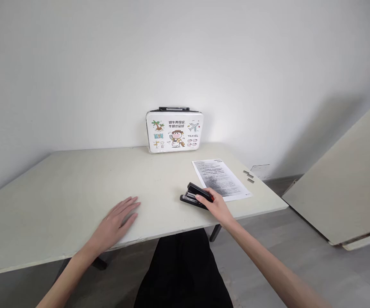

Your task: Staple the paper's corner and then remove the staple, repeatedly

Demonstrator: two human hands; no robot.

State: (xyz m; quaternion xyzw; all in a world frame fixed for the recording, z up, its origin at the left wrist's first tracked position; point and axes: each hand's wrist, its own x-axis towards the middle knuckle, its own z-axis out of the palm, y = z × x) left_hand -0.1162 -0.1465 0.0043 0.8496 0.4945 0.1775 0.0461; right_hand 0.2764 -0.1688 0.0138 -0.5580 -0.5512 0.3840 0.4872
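At the far left, a long, bare stretch of the pale tabletop (43,205) is seen, its back edge set along a white wall (91,72). Near the front edge, the left hand (116,222) is laid palm down on the surface, its fingers extended and lightly spread, the thumb held apart, with nothing gripped. Farther right, at the back, a white carrying case (174,132) is stood upright close to the wall; its black handle (173,108) is turned upward, and its front is printed with a cartoon cow, palm trees, an airplane and the word "TRAVEL". Below the front edge, black trousers (185,269) are seen. To the right of the case and nearer the front, a black stapler (200,191) is held by the right hand (217,208), thumb and fingers being closed around its rear part; its front end is pointed left, with the arm raised from the base. Whether the tabletop is touched by it cannot be told. The near left corner of a printed sheet (218,175) is covered by this hand and the stapler. Beyond the sheet, three small staple strips (250,180) are grouped by the right edge.
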